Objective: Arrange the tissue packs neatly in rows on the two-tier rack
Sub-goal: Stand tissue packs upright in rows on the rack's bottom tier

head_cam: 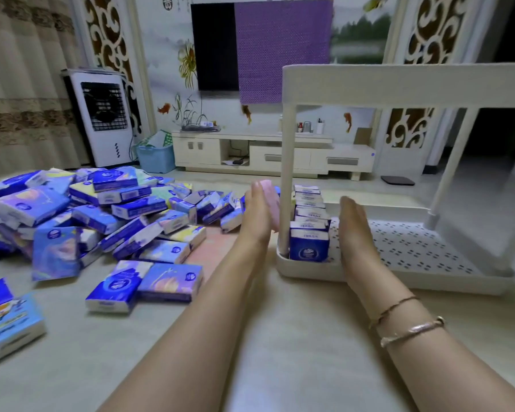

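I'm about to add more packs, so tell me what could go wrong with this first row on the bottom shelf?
1. The row of packs stands on edge along the lower shelf, flanked by the flat left hand and right hand; let go and it may topple sideways into the bare shelf.
2. The rack post stands between the left hand and the row, so squaring may jam there.
3. The loose pile could get knocked further apart.

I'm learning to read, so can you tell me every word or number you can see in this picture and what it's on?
No text here reads clearly.
Blue-and-white plastic tissue packs in the row on the white plastic rack: round logo and label print, too blurred to read.
Loose blue tissue packs heaped on the floor: logos and print, too blurred.
Round black seal on the painted wall mural: a character, too small to read.
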A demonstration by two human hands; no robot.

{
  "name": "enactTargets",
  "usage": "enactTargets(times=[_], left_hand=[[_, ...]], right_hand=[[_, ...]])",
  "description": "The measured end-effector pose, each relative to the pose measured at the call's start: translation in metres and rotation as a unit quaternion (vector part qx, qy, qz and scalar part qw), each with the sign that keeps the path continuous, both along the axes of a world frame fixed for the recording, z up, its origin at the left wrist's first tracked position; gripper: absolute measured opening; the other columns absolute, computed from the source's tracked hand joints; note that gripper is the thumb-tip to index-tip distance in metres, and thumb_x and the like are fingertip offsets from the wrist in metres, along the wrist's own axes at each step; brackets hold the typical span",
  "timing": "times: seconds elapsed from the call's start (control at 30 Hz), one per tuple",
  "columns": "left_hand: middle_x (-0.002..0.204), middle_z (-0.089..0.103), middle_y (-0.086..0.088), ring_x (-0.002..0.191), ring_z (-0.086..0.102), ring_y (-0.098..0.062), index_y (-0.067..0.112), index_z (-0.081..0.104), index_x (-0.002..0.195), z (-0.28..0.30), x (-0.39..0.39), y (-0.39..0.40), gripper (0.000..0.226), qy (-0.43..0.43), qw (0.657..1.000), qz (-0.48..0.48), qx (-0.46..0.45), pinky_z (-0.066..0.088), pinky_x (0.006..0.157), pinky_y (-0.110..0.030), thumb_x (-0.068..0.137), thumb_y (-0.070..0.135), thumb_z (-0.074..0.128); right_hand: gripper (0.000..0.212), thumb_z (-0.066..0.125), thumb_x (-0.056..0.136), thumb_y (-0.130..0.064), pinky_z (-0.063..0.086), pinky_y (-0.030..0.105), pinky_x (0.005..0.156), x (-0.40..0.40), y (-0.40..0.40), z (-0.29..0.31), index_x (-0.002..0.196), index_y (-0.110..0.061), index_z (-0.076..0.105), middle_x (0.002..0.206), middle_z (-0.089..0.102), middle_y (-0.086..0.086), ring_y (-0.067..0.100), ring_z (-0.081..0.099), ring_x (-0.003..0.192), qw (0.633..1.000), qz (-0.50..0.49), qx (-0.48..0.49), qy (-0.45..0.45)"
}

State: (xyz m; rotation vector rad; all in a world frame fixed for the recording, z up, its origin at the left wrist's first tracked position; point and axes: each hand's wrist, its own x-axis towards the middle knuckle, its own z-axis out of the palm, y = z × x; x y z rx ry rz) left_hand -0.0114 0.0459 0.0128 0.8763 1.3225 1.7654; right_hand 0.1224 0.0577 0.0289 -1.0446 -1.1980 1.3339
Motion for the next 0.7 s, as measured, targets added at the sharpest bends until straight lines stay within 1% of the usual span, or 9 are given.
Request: enactTargets(times=[0.1, 0.17, 0.23, 0.3, 0.37, 0.43, 0.53, 0.6, 0.7], left_hand=[[0.091, 0.065, -0.015, 0.091, 0.064, -0.028, 0.013, 0.060, 0.094, 0.002, 0.007, 0.007, 0.048, 0.048, 0.997, -0.059, -0.003, 0.047, 0.092, -0.039, 0.091, 0.052, 0.032], [0.081, 0.064, -0.008, 0.083, 0.061, -0.024, 0.018, 0.062, 0.083, 0.002, 0.008, 0.005, 0.032, 0.071, 0.993, -0.092, -0.001, 0.045, 0.089, -0.037, 0.085, 0.044, 0.043], [0.074, 0.061, -0.001, 0.078, 0.056, -0.017, 0.025, 0.063, 0.070, -0.002, 0.008, 0.001, 0.023, 0.078, 0.991, -0.109, 0.016, 0.043, 0.081, -0.033, 0.083, 0.036, 0.048], [0.075, 0.066, 0.003, 0.071, 0.062, -0.010, 0.024, 0.068, 0.075, -0.007, 0.006, -0.006, 0.028, 0.050, 0.989, -0.134, 0.027, 0.048, 0.071, -0.023, 0.092, 0.030, 0.047], [0.076, 0.070, 0.004, 0.066, 0.065, -0.006, 0.021, 0.070, 0.083, -0.011, 0.006, -0.008, 0.029, 0.036, 0.987, -0.152, 0.038, 0.049, 0.060, -0.017, 0.096, 0.028, 0.045], [0.088, 0.072, 0.003, 0.081, 0.068, -0.009, 0.020, 0.070, 0.094, -0.009, 0.008, -0.009, 0.034, 0.026, 0.984, -0.171, 0.033, 0.052, 0.073, -0.021, 0.099, 0.036, 0.040], [0.100, 0.073, 0.006, 0.093, 0.068, -0.005, 0.018, 0.063, 0.113, -0.009, 0.009, -0.006, 0.054, -0.023, 0.983, -0.178, 0.024, 0.050, 0.090, -0.022, 0.100, 0.053, 0.024], [0.091, 0.073, 0.011, 0.082, 0.069, 0.001, 0.017, 0.058, 0.117, -0.010, 0.011, -0.005, 0.056, -0.034, 0.982, -0.184, 0.027, 0.052, 0.074, -0.014, 0.100, 0.053, 0.019], [0.093, 0.072, 0.012, 0.074, 0.067, 0.002, 0.021, 0.059, 0.100, -0.011, 0.013, -0.008, 0.049, -0.009, 0.983, -0.183, 0.024, 0.053, 0.059, -0.012, 0.101, 0.050, 0.019]], right_hand=[[0.041, 0.030, 0.102, -0.036, 0.049, 0.043, 0.093, -0.010, 0.012, -0.005, 0.110, -0.008, 0.059, 0.093, 0.066, 0.016, 0.020, 0.063, 0.080, 0.997, 0.080, -0.022, -0.011], [0.040, 0.031, 0.101, -0.041, 0.050, 0.047, 0.095, -0.015, 0.013, -0.008, 0.095, -0.017, 0.062, 0.092, 0.069, 0.009, 0.025, 0.066, 0.084, 0.996, 0.089, -0.029, 0.006], [0.041, 0.031, 0.100, -0.044, 0.051, 0.048, 0.094, -0.015, 0.015, -0.010, 0.101, -0.018, 0.063, 0.099, 0.070, 0.008, 0.028, 0.068, 0.093, 0.994, 0.095, -0.050, 0.020], [0.044, 0.031, 0.099, -0.045, 0.054, 0.041, 0.089, -0.013, 0.013, -0.012, 0.113, -0.017, 0.062, 0.105, 0.071, 0.009, 0.026, 0.068, 0.094, 0.992, 0.106, -0.065, 0.038], [0.041, 0.034, 0.098, -0.042, 0.053, 0.037, 0.085, -0.011, 0.012, -0.010, 0.105, -0.016, 0.065, 0.097, 0.071, 0.007, 0.023, 0.068, 0.085, 0.989, 0.105, -0.080, 0.063], [0.037, 0.036, 0.097, -0.039, 0.053, 0.034, 0.080, -0.009, 0.013, -0.009, 0.091, -0.015, 0.064, 0.084, 0.069, 0.004, 0.020, 0.066, 0.074, 0.985, 0.107, -0.102, 0.085], [0.040, 0.033, 0.096, -0.039, 0.052, 0.030, 0.073, -0.009, 0.014, -0.007, 0.103, -0.014, 0.064, 0.084, 0.067, 0.003, 0.018, 0.064, 0.072, 0.981, 0.117, -0.120, 0.102], [0.043, 0.033, 0.095, -0.037, 0.051, 0.034, 0.082, -0.010, 0.017, -0.009, 0.113, -0.013, 0.065, 0.091, 0.067, 0.003, 0.019, 0.064, 0.075, 0.978, 0.123, -0.126, 0.114], [0.035, 0.038, 0.096, -0.031, 0.052, 0.037, 0.082, -0.011, 0.018, -0.012, 0.112, -0.014, 0.064, 0.091, 0.069, 0.002, 0.019, 0.066, 0.077, 0.978, 0.131, -0.127, 0.098]])
